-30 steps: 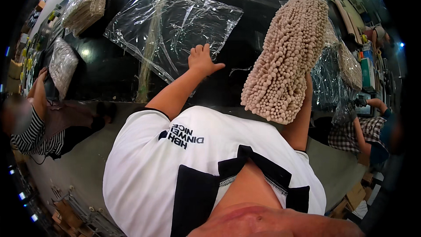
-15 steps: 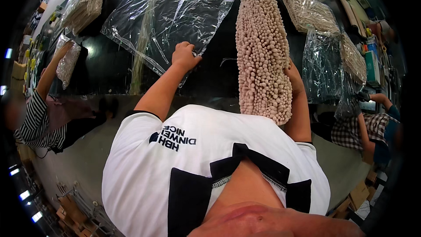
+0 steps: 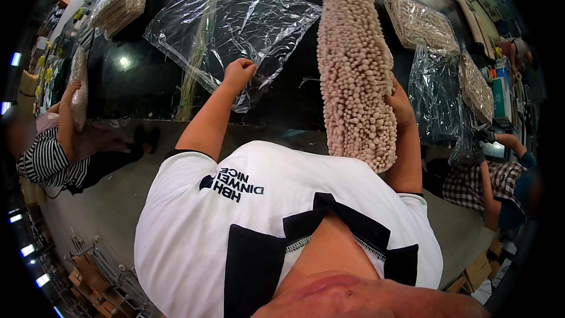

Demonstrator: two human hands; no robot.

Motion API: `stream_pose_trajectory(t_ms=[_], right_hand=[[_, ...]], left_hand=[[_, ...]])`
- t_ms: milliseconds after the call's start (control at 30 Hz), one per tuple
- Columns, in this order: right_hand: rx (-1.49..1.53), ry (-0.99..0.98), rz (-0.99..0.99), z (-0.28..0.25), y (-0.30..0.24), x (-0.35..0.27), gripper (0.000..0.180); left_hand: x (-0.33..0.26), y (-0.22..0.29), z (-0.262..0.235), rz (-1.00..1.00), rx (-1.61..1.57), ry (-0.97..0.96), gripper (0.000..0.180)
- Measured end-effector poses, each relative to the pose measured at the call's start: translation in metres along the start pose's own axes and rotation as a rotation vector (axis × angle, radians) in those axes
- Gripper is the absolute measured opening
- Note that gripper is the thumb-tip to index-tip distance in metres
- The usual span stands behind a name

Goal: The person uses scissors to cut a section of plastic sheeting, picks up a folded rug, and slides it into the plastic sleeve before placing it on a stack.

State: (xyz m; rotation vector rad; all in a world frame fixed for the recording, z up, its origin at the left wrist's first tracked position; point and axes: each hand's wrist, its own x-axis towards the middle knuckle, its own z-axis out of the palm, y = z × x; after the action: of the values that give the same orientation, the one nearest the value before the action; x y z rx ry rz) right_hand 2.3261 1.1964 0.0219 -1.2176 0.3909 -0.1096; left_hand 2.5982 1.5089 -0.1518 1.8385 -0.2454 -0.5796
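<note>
A folded beige chenille mat [image 3: 356, 70] with thick, nubby tufts stands lengthwise in front of me, its near end against my shirt. My right hand [image 3: 401, 106] grips its right side; the fingertips are partly lost in the tufts. To the left, a clear plastic bag [image 3: 253, 17] lies spread and wrinkled on the black table [image 3: 132, 88]. My left hand [image 3: 239, 74] is closed in a pinch at the bag's near edge, where the film is drawn up and hangs crumpled below the fingers.
Bagged beige mats [image 3: 120, 3] are stacked at the far left. More wrapped mats [image 3: 421, 20] and a loose clear bag [image 3: 432, 88] lie to the right. One co-worker [image 3: 53, 156] handles a wrapped package at left; another co-worker [image 3: 477, 182] handles plastic film at right.
My left hand has gone from loosely curled fingers to a pinch, shifting slightly left, and the bag's near edge has bunched. The left co-worker's package has turned edge-on.
</note>
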Motion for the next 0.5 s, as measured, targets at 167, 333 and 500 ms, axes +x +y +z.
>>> stream_pose_trajectory(t_ms=[167,333,500], right_hand=[[-0.414,-0.240,0.163,0.026,-0.011,0.039,0.047],[-0.662,-0.400,0.243,0.054,0.029,0.062,0.035],[-0.598,-0.347,0.241,0.067,0.025,0.061,0.034]], left_hand=[[0.013,0.005,-0.010,-0.005,-0.216,-0.014,0.014],[0.016,0.010,-0.030,0.085,-0.530,0.248,0.024],[-0.008,0.022,-0.038,0.357,-0.231,0.461,0.021]])
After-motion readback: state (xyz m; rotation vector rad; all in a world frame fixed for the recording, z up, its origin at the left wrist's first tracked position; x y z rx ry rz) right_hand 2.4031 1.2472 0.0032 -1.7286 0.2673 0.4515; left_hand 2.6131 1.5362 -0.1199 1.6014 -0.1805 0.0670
